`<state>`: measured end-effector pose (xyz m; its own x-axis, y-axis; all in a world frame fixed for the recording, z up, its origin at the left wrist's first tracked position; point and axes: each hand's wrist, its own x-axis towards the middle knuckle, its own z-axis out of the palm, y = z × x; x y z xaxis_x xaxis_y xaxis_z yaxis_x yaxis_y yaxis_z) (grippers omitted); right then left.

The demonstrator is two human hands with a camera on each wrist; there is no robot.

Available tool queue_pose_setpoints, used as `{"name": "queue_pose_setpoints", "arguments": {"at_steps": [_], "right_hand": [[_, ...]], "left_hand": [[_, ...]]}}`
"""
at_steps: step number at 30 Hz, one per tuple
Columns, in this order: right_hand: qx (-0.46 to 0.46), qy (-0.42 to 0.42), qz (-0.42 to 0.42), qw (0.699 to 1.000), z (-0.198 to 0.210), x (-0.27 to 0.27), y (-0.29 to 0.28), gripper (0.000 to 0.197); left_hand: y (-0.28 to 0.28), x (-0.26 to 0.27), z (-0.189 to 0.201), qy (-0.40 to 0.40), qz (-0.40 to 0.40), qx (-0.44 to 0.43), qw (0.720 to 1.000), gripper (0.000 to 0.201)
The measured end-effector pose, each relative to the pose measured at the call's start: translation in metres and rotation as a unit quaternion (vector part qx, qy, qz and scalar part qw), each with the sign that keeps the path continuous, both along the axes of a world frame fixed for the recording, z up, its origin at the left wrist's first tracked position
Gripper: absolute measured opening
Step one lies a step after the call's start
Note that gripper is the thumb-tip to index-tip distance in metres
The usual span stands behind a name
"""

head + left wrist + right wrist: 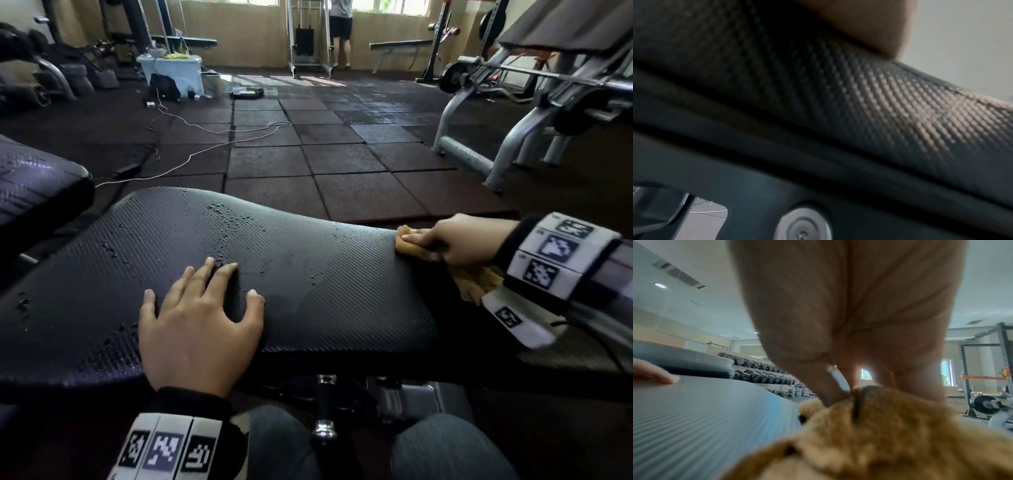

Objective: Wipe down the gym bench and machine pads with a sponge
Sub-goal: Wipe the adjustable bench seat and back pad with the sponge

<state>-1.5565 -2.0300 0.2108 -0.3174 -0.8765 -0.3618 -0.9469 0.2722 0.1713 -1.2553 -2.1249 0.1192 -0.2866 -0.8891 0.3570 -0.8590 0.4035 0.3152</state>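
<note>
right hand [462, 241] grips a tan fuzzy sponge [416, 248], maybe a cloth, at the right edge of the bench pad [308, 274]. left hand [198, 322] lies flat, fingers spread, steadying it. droplets [233, 219] remain mid-pad, so wiping looks partly done; other pads untouched.

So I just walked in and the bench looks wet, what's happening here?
A person is wiping the black bench pad. The right hand grips a tan sponge at the pad's right end, while the left hand rests flat on the pad. Water droplets remain across the middle and left, not yet wiped.
</note>
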Motion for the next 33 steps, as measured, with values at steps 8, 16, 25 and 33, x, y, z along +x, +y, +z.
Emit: {"name": "queue_pose_setpoints", "arguments": {"at_steps": [8, 16, 25, 33], "right_hand": [[-0.047, 0.046, 0.028, 0.997, -0.004, 0.023, -0.068, 0.041], [-0.045, -0.055, 0.107, 0.992, -0.001, 0.021, -0.030, 0.053], [-0.033, 0.032, 0.030, 0.999, 0.001, 0.006, -0.046, 0.046], [-0.067, -0.006, 0.117, 0.991, -0.003, 0.037, -0.075, 0.040]], "left_hand": [[-0.001, 0.000, 0.001, 0.004, 0.001, -0.001, 1.000, 0.061], [0.000, 0.000, 0.000, 0.009, 0.001, -0.009, 1.000, 0.060], [0.000, -0.001, 0.000, 0.002, 0.004, -0.004, 1.000, 0.065], [0.000, 0.000, 0.000, 0.001, 0.003, -0.005, 1.000, 0.064]]}}
